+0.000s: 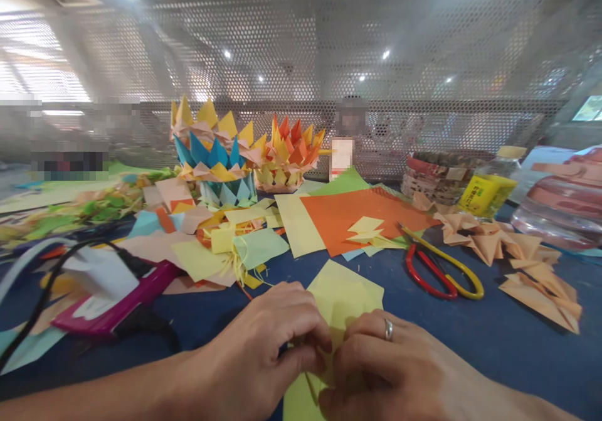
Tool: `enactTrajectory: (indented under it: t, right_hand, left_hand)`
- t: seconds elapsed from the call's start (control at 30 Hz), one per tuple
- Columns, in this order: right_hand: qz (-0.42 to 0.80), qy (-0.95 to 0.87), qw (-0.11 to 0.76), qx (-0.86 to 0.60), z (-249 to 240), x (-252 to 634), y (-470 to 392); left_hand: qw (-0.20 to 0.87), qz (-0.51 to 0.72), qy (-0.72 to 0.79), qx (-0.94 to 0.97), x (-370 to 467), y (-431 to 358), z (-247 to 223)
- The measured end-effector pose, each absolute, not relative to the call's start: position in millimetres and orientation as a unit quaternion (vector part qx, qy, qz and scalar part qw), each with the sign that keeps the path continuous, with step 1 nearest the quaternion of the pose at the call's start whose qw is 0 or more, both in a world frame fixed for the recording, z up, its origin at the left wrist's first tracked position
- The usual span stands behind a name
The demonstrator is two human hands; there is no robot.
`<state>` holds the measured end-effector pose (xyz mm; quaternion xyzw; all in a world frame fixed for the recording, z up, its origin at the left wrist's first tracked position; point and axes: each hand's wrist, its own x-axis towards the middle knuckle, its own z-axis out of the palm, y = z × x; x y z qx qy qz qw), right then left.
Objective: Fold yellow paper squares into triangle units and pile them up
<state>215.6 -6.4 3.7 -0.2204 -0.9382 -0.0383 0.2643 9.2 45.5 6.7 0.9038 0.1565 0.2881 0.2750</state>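
Pale yellow paper [348,289] lies on the blue table in front of me, running down between my hands to the bottom edge of the view. My left hand [277,346] rests on its left side, fingers curled and pressed onto the paper. On the right side, my right hand [385,358], with a silver ring, has its fingers bent round the paper. A narrow fold or strip shows between the fingertips. Palms and some fingertips are hidden.
Red and yellow scissors [444,270] lie right of the paper. Orange sheets [348,214], folded peach pieces [540,283], a bottle [493,186] and paper crowns [221,157] stand or lie beyond. At left is a magenta power strip [117,302] with cables.
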Motion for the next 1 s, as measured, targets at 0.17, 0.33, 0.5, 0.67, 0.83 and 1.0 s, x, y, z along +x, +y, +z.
enactTrajectory:
  t: [0.17, 0.33, 0.5, 0.67, 0.83, 1.0]
  right_hand:
    - [-0.041, -0.936, 0.258, -0.236, -1, 215, -7]
    - [-0.047, -0.931, 0.269, -0.241, -3, 216, -6]
    - [-0.023, -0.934, 0.241, -0.263, -6, 214, -6]
    - [0.026, -0.915, 0.239, -0.324, -10, 211, -8]
    - [0.048, -0.918, 0.236, -0.314, -8, 217, -6]
    - [0.081, -0.918, 0.263, -0.286, -5, 221, -5]
  left_hand:
    - [0.268, 0.288, 0.165, 0.904, 9, 47, 5]
    - [0.264, 0.285, 0.155, 0.909, 9, 47, 4]
    - [0.206, 0.287, 0.163, 0.921, 8, 45, 8]
    - [0.053, 0.255, 0.127, 0.957, 7, 39, 8]
    - [0.024, 0.284, 0.128, 0.950, -1, 35, -7]
    - [0.036, 0.302, 0.140, 0.942, -8, 33, -19]
